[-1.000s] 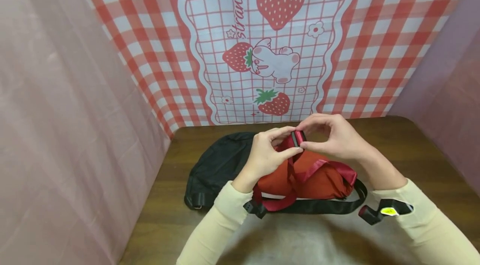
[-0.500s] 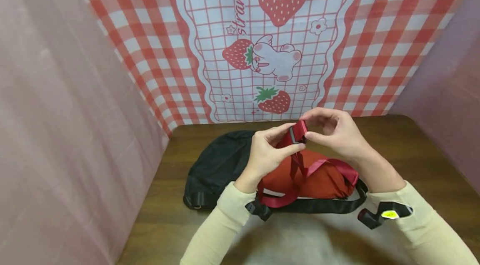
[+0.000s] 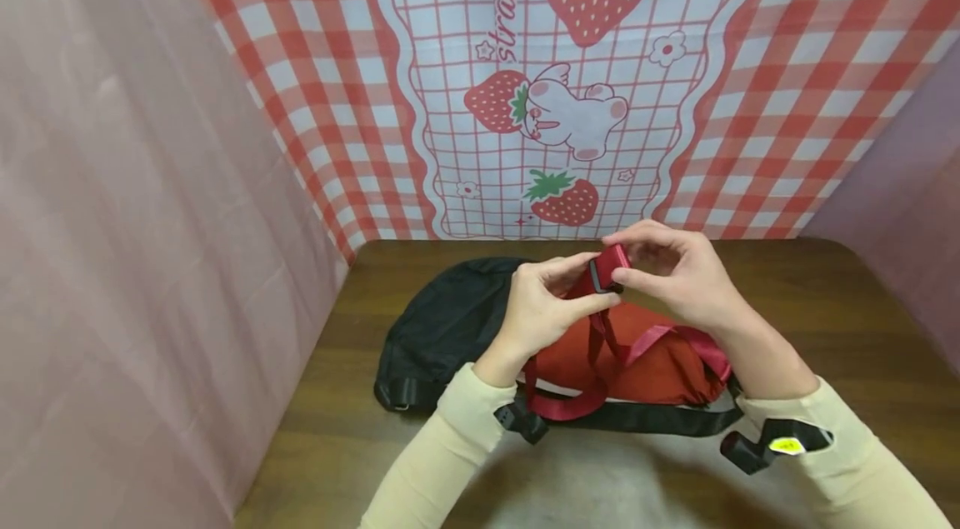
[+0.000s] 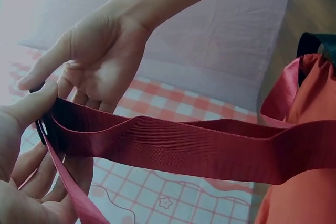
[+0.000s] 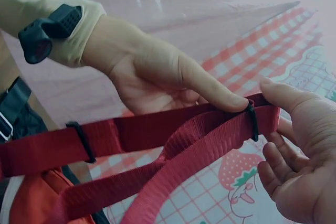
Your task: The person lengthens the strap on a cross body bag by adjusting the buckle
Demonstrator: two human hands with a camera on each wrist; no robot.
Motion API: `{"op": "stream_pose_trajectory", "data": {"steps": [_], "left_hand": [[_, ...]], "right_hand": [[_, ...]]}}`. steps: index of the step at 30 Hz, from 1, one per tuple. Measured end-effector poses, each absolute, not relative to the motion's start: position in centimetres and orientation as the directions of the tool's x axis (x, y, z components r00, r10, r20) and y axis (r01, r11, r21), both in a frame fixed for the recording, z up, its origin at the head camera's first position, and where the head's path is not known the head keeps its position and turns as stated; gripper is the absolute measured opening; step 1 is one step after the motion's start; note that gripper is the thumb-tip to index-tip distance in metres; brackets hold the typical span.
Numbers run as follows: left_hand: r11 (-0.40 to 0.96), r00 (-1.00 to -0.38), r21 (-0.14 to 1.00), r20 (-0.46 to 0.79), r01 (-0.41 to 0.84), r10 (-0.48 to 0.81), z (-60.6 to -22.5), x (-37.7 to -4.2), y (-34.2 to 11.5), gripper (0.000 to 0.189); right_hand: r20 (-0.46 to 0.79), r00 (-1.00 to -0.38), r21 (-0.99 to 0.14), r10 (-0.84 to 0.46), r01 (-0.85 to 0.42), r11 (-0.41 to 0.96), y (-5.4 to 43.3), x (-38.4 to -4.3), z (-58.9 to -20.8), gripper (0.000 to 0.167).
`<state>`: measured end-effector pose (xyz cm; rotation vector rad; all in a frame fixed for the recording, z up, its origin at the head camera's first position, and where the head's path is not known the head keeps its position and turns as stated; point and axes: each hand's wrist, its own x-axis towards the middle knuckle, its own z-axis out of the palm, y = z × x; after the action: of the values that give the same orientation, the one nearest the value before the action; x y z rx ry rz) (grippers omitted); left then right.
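In the head view my left hand [image 3: 534,314] grips a dark slide buckle [image 3: 596,276] threaded on a red webbing strap [image 4: 199,153]. My right hand [image 3: 681,272] pinches the folded loop of that strap just beyond the buckle, thumb and forefinger at its edges. The right wrist view shows the left thumb [image 5: 223,95] pressing by the buckle and the right thumb [image 5: 278,92] on the loop's end. A second black slider [image 5: 81,142] sits farther along the webbing. Under both hands lies an orange-red bag [image 3: 645,366], to which the strap runs.
A black bag [image 3: 446,337] lies left of and partly beneath the orange one, on a wooden table [image 3: 322,429]. Its black strap [image 3: 660,421] runs along the front. A strawberry-print checked cloth [image 3: 570,121] hangs behind, and a pale pink curtain [image 3: 150,221] borders the left.
More red webbing stands out beyond the buckle as a loop, and the right fingers have drawn a little away from the left ones. The head view has shifted slightly; the bags lie unmoved.
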<state>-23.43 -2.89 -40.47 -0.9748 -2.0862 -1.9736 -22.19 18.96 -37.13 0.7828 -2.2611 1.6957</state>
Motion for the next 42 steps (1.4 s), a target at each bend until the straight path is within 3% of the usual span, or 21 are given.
{"op": "stream_pose_trajectory", "data": {"steps": [3, 7, 14, 19, 25, 32, 37, 42], "left_hand": [[-0.044, -0.785, 0.856, 0.491, 0.515, 0.377, -40.5, -23.4, -2.8, 0.049], [-0.028, -0.801, 0.867, 0.471, 0.497, 0.369, -40.5, -23.2, -2.7, 0.050], [-0.109, -0.821, 0.891, 0.448, 0.440, 0.354, -40.4, -23.0, -2.0, 0.047], [-0.132, -0.803, 0.872, 0.487, 0.472, 0.343, -40.4, -23.2, -1.9, 0.045], [-0.108, -0.785, 0.855, 0.510, 0.507, 0.351, -40.6, -23.4, -1.6, 0.047], [-0.111, -0.788, 0.856, 0.510, 0.505, 0.347, -40.4, -23.3, -1.7, 0.046], [-0.125, -0.811, 0.867, 0.496, 0.483, 0.309, -39.9, -23.4, -2.4, 0.044], [-0.128, -0.827, 0.878, 0.478, 0.461, 0.295, -39.6, -23.3, -2.7, 0.044]], "right_hand": [[0.454, -0.848, -0.847, -0.273, -0.506, 0.164, 19.0, -22.0, -37.3, 0.036], [0.448, -0.850, -0.831, -0.278, -0.511, 0.222, 19.0, -21.8, -37.6, 0.034], [0.493, -0.833, -0.806, -0.253, -0.546, 0.228, 19.0, -21.7, -37.6, 0.026], [0.528, -0.838, -0.832, -0.141, -0.543, 0.110, 19.2, -21.7, -37.4, 0.026], [0.521, -0.831, -0.846, -0.193, -0.533, 0.009, 19.2, -21.7, -37.5, 0.035], [0.535, -0.838, -0.843, -0.102, -0.523, -0.129, 18.9, -21.5, -38.1, 0.035], [0.502, -0.827, -0.859, -0.252, -0.512, -0.029, 18.8, -21.9, -40.5, 0.052], [0.470, -0.830, -0.849, -0.300, -0.518, 0.103, 18.7, -22.1, -41.6, 0.039]]}}
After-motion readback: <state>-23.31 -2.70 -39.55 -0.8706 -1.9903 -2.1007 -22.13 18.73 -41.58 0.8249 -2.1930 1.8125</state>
